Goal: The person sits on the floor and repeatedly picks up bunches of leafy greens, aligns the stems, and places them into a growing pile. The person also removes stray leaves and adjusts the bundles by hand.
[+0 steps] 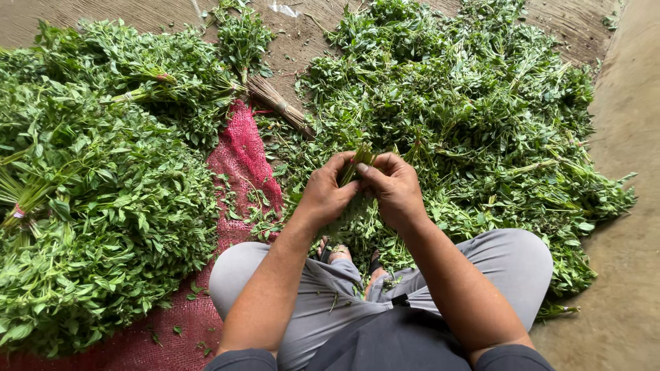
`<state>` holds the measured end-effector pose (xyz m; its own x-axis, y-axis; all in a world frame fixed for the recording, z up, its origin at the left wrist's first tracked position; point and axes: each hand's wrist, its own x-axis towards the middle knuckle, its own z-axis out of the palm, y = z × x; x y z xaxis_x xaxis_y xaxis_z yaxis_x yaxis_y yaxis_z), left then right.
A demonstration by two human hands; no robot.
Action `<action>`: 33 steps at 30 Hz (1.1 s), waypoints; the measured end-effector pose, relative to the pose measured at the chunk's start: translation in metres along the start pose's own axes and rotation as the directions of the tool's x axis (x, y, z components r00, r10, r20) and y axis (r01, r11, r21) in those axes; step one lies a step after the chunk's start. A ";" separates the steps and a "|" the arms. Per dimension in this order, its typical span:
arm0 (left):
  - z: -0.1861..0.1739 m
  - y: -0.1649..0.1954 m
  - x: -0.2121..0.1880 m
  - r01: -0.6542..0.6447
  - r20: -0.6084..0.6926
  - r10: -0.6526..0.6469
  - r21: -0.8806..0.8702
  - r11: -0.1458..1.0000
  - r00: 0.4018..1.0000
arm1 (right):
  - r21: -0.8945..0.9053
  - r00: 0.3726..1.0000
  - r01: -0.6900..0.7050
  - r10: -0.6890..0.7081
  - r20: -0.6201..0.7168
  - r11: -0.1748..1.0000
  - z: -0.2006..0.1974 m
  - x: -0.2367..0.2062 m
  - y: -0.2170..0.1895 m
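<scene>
Both hands meet over the person's lap, closed on the same small bunch of green stems (360, 159). The left hand (326, 192) curls its fingers (337, 167) around the lower part of the stems, thumb and forefinger pinched at the near side, while the right hand (397, 189) grips from the other side, its fingers (379, 167) bent over the stems so that the fingertips of both hands nearly touch. The cut ends of the bunch poke up just above the fingertips, and its leafy part hangs down below the palms, towards the sandalled feet (352, 260). Beyond and to the right of the fingers lies a loose heap of leafy greens (474, 110), spread on the concrete floor (625, 206) and reaching right under the hands. To the left of the fingers, well apart, a red mesh sack (240, 161) lies flat, and on it sits a large pile of tied bundles of the same greens (103, 199). Up and to the left of the fingertips, near the sack's far edge, rests a bundle of thin brown sticks (278, 104), tied round the middle. Below the hands show the person's grey trousers (495, 257), knees spread wide, with scraps of leaf scattered on the cloth.
</scene>
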<state>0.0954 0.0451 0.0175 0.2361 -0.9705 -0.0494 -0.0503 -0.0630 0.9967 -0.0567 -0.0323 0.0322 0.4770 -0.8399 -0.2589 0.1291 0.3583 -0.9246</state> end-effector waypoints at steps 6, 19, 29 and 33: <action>0.009 -0.005 0.000 -0.120 0.002 0.121 -0.139 0.983 0.993 | -0.002 0.998 -0.029 0.029 -0.061 1.000 -0.002 -0.001 0.003; 0.013 0.004 0.003 0.170 0.054 -0.167 -0.065 0.983 0.984 | -0.353 0.997 -0.003 0.031 0.072 0.936 -0.017 -0.010 -0.016; 0.012 0.002 -0.001 -0.023 0.174 -0.037 0.333 0.943 0.984 | -0.798 0.810 0.585 -0.055 0.584 0.142 -0.033 -0.016 -0.069; 0.017 -0.001 -0.005 -0.183 0.250 0.096 0.352 0.918 0.963 | -0.692 0.746 0.617 -0.001 0.665 0.375 -0.040 0.008 -0.071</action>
<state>0.0780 0.0458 0.0154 -0.0200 -0.9993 0.0324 -0.4308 0.0379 0.9017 -0.0966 -0.0801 0.0846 0.9344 -0.3563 -0.0062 -0.2587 -0.6663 -0.6994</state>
